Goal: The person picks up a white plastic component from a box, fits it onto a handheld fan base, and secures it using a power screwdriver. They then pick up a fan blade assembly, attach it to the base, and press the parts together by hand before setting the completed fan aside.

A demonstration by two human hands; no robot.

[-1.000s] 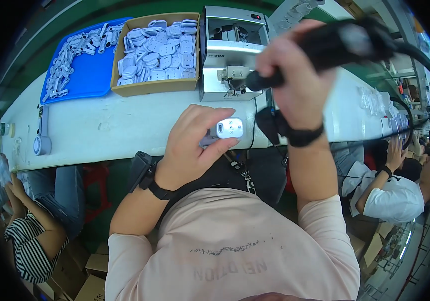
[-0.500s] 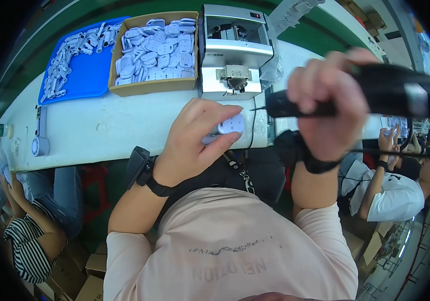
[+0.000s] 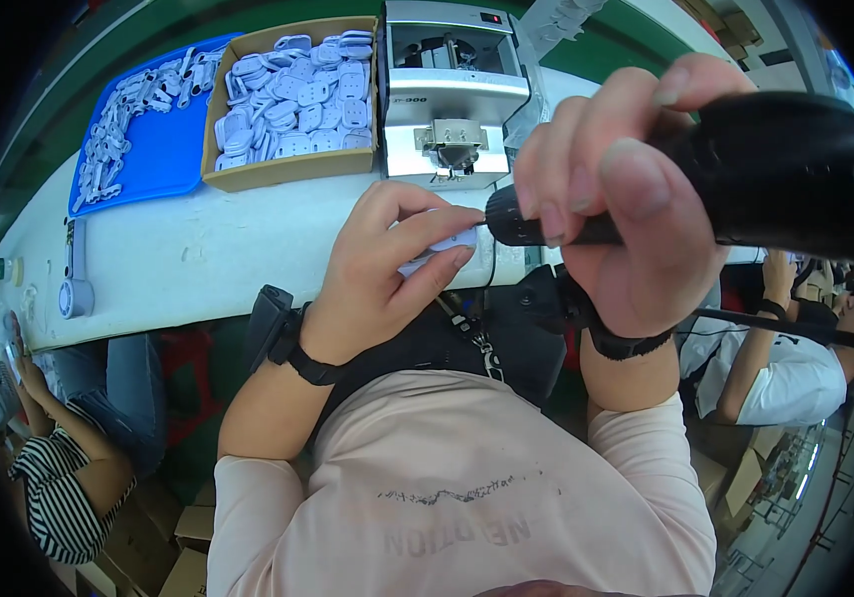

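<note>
Near the table's front edge, my left hand [image 3: 382,264] is closed on a small white plastic housing [image 3: 459,240], thumb on the near side and fingers over the far side. My right hand [image 3: 636,204] grips a black electric screwdriver [image 3: 780,174] lying almost level, its nose pointing left. The driver's tip is at the housing by my left index fingertip. My fingers partly cover both the housing and the tip, so I cannot tell whether a screw is there.
A silver machine [image 3: 455,104] stands behind my hands. Left of it are a cardboard box [image 3: 292,177] of white plastic parts and a blue tray [image 3: 163,149] with more parts. One long white piece [image 3: 75,269] lies at the table's left. People sit on both sides.
My right hand has brought the screwdriver left until its tip meets the housing. My left index finger has moved over the housing near the tip. The view has shifted slightly.
</note>
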